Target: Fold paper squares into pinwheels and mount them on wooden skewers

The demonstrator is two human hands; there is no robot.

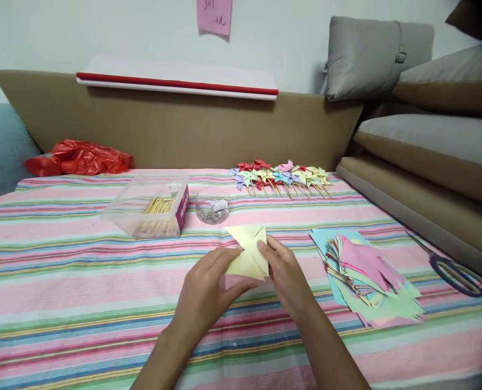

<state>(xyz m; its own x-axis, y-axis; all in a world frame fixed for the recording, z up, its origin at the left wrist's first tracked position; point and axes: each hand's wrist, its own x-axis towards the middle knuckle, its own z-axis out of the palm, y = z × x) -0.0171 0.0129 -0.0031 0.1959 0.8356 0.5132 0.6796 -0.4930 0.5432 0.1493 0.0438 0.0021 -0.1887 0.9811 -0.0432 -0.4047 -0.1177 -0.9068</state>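
A red plastic bag (80, 157) lies left of and behind the clear plastic box (147, 208), off the striped cloth (62, 281) on which the box stands; wooden sticks (159, 206) lie inside the box; a small clear tub (212, 208) of shiny bits sits just right of the box. In front of the box and to its right, the left hand (208, 287) holds the yellow paper (246, 254) just above the cloth, fingers close together on its left edge, thumb under its lower corner; the right hand (287, 276) pinches the paper's right side, thumb on top. Right of the box and further back lies a row of paper pinwheels (281, 176); further right and nearer, a stack of coloured papers (366, 276); farthest right, scissors (456, 268).
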